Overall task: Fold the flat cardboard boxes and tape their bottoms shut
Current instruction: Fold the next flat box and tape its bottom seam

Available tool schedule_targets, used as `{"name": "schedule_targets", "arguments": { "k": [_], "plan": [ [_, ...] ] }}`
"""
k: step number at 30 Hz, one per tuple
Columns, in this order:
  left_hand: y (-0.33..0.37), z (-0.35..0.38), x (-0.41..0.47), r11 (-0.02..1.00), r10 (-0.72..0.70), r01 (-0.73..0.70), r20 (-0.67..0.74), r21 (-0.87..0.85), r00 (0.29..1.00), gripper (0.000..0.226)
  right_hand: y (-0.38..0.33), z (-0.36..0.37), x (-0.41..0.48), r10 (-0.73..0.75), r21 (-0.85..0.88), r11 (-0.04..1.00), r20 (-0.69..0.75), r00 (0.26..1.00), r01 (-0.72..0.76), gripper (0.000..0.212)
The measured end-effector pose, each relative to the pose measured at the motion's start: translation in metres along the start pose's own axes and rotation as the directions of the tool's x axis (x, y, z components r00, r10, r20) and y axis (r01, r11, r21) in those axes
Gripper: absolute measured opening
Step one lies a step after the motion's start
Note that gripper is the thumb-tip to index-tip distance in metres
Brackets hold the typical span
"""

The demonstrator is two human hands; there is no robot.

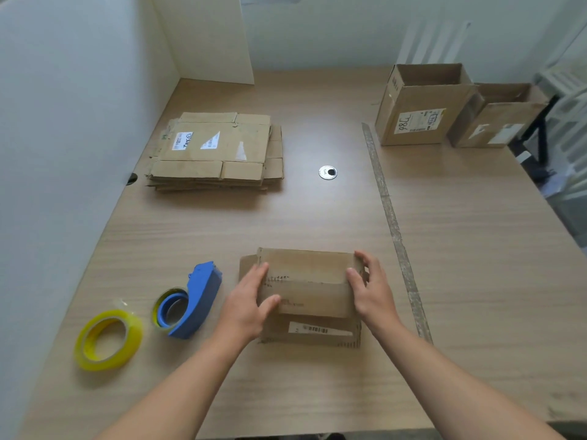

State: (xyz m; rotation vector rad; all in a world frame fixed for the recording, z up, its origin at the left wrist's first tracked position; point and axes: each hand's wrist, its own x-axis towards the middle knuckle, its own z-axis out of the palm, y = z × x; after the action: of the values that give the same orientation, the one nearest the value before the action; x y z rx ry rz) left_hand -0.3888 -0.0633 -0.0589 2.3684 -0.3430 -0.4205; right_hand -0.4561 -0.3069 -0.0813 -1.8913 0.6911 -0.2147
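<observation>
Head view: both hands on the box [308,268], wooden table [317,392] underneath.
Left hand [247,303] presses flat-fingered, right hand [370,290] grips its edge (fingers curled); white wall [317,33] beyond the box.

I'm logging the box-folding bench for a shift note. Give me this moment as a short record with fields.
in work: cardboard box, near edge of table, flaps folded over, no fresh tape visible
left hand: presses flat on the flaps' left side
right hand: grips the box's right edge, thumb on top
tape: blue tape dispenser and loose yellow tape roll, left of the box, untouched
supply: stack of flat boxes, far left
set aside: labelled open box and second open box, far right
</observation>
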Motion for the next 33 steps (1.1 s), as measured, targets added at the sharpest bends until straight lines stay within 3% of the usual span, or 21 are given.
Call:
{"name": "schedule_targets", "arguments": {
  "k": [2, 5, 8, 10, 14, 23, 28, 33],
  "plan": [
    [-0.004, 0.012, -0.01, 0.998, -0.027, 0.029, 0.053, -0.048, 0.998, 0.075, 0.005, 0.001, -0.003, 0.037, -0.036, 0.999, 0.008, 0.999, -0.036, 0.041],
    [-0.009, 0.017, -0.011, 0.991, -0.071, 0.071, 0.007, -0.109, 0.997, 0.078, 0.009, 0.001, -0.005, 0.077, 0.014, 0.997, 0.117, 0.99, -0.08, 0.044],
    [-0.012, 0.009, -0.003, 0.996, -0.079, 0.078, -0.02, -0.047, 0.997, 0.072, 0.011, -0.001, -0.006, 0.065, 0.168, 0.979, 0.272, 0.96, -0.114, 0.049],
    [-0.014, 0.005, -0.003, 0.997, -0.079, 0.079, -0.013, 0.011, 0.997, 0.067, 0.015, -0.001, -0.007, 0.071, 0.156, 0.98, 0.314, 0.947, -0.125, 0.052],
    [-0.024, 0.008, -0.012, 0.995, -0.096, 0.095, 0.02, 0.017, 0.995, 0.063, 0.025, 0.009, -0.012, 0.098, -0.007, 0.995, 0.243, 0.965, -0.1, 0.057],
    [-0.023, 0.015, -0.012, 0.997, -0.053, 0.053, 0.001, 0.057, 0.999, 0.061, 0.022, 0.027, -0.015, 0.027, -0.109, 0.994, 0.107, 0.994, -0.015, 0.053],
    [-0.025, 0.014, -0.012, 0.997, -0.049, 0.05, -0.018, 0.05, 0.999, 0.058, 0.019, 0.028, -0.01, 0.027, -0.147, 0.989, 0.139, 0.99, -0.006, 0.052],
    [-0.032, 0.01, -0.009, 0.999, -0.016, 0.016, 0.0, 0.051, 1.0, 0.068, 0.026, 0.019, -0.012, -0.03, -0.129, 0.99, 0.138, 0.99, 0.048, 0.052]
  ]
}}
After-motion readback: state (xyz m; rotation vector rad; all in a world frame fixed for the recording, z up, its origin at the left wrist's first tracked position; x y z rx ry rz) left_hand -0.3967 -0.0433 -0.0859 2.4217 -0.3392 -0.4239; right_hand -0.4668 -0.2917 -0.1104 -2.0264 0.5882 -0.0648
